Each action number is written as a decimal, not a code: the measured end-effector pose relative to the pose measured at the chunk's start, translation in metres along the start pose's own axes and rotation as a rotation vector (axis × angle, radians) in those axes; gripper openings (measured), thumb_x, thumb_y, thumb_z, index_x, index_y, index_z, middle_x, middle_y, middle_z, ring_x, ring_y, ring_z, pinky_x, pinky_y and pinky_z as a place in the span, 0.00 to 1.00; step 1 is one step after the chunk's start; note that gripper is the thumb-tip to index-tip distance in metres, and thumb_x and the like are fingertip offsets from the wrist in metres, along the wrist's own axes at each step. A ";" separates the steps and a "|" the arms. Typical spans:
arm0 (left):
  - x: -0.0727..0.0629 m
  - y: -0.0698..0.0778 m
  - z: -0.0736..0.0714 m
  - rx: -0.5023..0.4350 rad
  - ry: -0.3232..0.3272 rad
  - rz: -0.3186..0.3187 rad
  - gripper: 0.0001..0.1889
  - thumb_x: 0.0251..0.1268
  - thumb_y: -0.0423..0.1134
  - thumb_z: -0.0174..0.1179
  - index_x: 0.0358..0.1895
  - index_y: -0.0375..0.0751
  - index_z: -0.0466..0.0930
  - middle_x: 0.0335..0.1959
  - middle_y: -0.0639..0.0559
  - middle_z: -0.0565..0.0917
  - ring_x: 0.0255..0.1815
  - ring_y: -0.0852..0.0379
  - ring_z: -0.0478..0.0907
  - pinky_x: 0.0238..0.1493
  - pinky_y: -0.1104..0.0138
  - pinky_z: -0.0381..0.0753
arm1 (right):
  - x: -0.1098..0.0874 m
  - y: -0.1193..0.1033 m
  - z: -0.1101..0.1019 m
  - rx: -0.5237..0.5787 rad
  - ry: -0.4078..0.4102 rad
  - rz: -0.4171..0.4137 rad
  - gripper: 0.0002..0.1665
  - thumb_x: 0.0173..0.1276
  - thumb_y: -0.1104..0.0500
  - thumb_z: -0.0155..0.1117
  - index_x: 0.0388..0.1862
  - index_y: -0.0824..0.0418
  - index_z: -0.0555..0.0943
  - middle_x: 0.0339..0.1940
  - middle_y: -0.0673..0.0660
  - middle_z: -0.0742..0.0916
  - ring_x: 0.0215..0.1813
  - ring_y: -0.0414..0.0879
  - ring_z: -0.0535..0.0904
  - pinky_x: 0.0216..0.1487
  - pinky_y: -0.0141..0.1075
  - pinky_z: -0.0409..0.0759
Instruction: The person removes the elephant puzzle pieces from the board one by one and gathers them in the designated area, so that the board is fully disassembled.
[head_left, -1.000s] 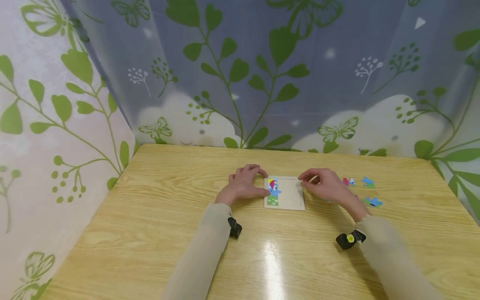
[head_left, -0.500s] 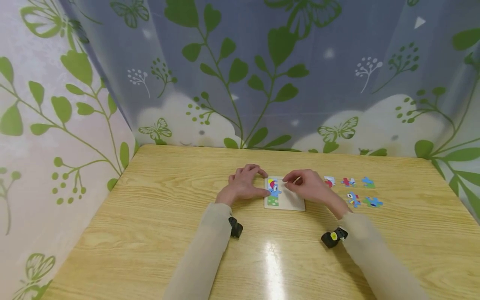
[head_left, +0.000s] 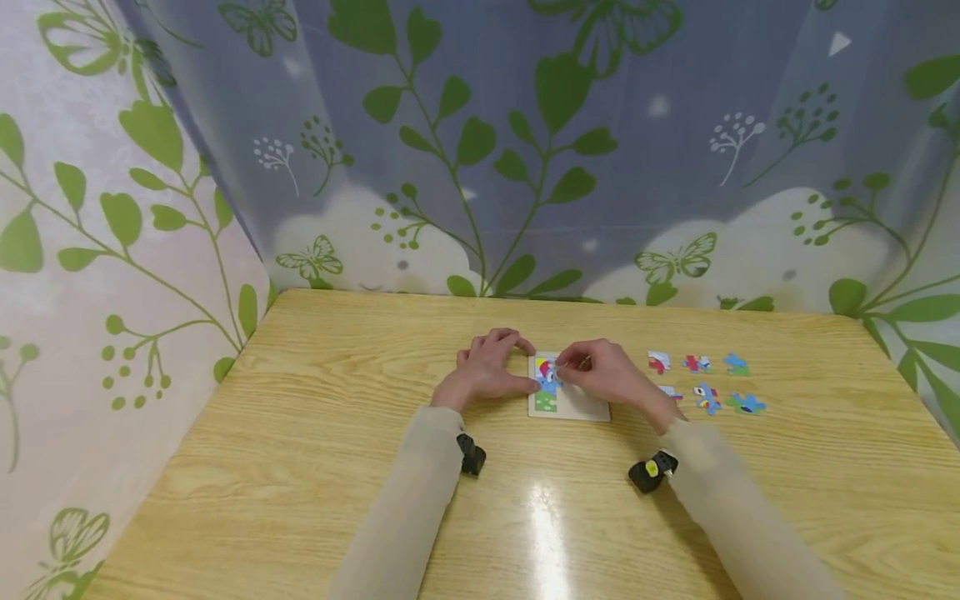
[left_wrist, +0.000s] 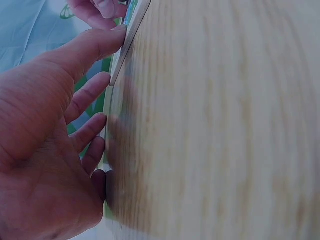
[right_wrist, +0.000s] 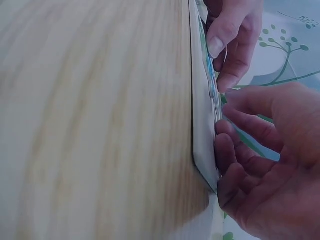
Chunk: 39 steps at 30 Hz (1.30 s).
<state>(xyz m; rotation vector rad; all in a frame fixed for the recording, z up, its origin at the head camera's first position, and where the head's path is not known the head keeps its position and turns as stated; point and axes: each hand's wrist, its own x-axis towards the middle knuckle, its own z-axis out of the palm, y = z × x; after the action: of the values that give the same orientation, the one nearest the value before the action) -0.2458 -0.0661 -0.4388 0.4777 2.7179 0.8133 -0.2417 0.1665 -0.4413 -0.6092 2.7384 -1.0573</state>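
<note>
A pale puzzle board (head_left: pixel 582 408) lies on the table, with a column of picture pieces (head_left: pixel 546 402) in green, blue, red and yellow along its left side. At its left edge, my left hand (head_left: pixel 486 365) rests with a straight thumb on the rim. The left index fingertip is right at the far corner in the left wrist view. Over the board's upper part, my right hand (head_left: pixel 606 371) pinches a small pale puzzle piece (head_left: pixel 557 365), mostly hidden by the fingertips. Those fingertips are close beside the red and blue part of the picture.
Several loose puzzle pieces (head_left: pixel 707 398) lie in two rows on the table right of the board. The wooden table (head_left: pixel 360 375) meets a leaf-patterned curtain (head_left: pixel 480 167) at its back edge. A black camera band sits on each wrist.
My right hand has moved left, from the board's right edge to beside the picture column, uncovering more loose pieces. The left hand has stayed on the board's edge.
</note>
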 end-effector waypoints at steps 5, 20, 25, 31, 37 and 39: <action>0.000 0.000 -0.001 0.004 0.001 0.002 0.27 0.63 0.58 0.69 0.64 0.61 0.76 0.82 0.51 0.58 0.80 0.37 0.54 0.72 0.39 0.54 | 0.002 -0.003 0.002 -0.014 -0.008 0.005 0.11 0.70 0.58 0.67 0.46 0.62 0.87 0.35 0.56 0.88 0.37 0.44 0.78 0.40 0.37 0.74; 0.002 0.000 0.000 0.002 -0.008 -0.010 0.26 0.63 0.57 0.69 0.63 0.61 0.76 0.83 0.51 0.57 0.80 0.38 0.53 0.73 0.39 0.54 | 0.007 -0.007 0.009 -0.043 0.025 0.077 0.10 0.66 0.57 0.72 0.42 0.62 0.88 0.33 0.56 0.87 0.34 0.44 0.78 0.36 0.35 0.73; 0.002 -0.001 0.000 -0.003 -0.006 -0.011 0.26 0.63 0.58 0.70 0.62 0.61 0.76 0.82 0.52 0.57 0.80 0.39 0.54 0.72 0.39 0.55 | 0.008 -0.010 0.010 -0.036 0.031 0.111 0.10 0.66 0.56 0.72 0.41 0.61 0.87 0.32 0.56 0.86 0.34 0.45 0.77 0.36 0.35 0.72; 0.002 -0.001 0.000 -0.009 -0.005 -0.014 0.25 0.62 0.57 0.70 0.62 0.62 0.76 0.82 0.52 0.57 0.80 0.39 0.54 0.72 0.40 0.55 | 0.007 -0.013 0.010 -0.005 0.033 0.169 0.08 0.66 0.57 0.70 0.40 0.60 0.87 0.33 0.55 0.85 0.35 0.46 0.76 0.37 0.36 0.71; 0.003 -0.001 0.002 0.001 -0.012 -0.016 0.26 0.62 0.58 0.69 0.63 0.63 0.76 0.83 0.52 0.56 0.80 0.39 0.53 0.72 0.39 0.55 | 0.006 -0.012 0.010 0.017 0.043 0.192 0.08 0.66 0.56 0.70 0.40 0.59 0.87 0.33 0.54 0.85 0.36 0.46 0.76 0.38 0.36 0.70; 0.004 -0.001 0.002 0.001 -0.011 -0.014 0.26 0.62 0.58 0.69 0.63 0.63 0.76 0.83 0.52 0.56 0.80 0.39 0.53 0.72 0.39 0.55 | 0.006 -0.012 0.010 0.020 0.046 0.193 0.08 0.66 0.56 0.70 0.40 0.59 0.87 0.33 0.54 0.85 0.36 0.46 0.76 0.39 0.36 0.70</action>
<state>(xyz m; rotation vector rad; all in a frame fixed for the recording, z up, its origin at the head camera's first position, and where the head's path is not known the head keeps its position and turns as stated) -0.2487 -0.0643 -0.4410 0.4619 2.7085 0.8026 -0.2408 0.1504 -0.4406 -0.3137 2.7541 -1.0635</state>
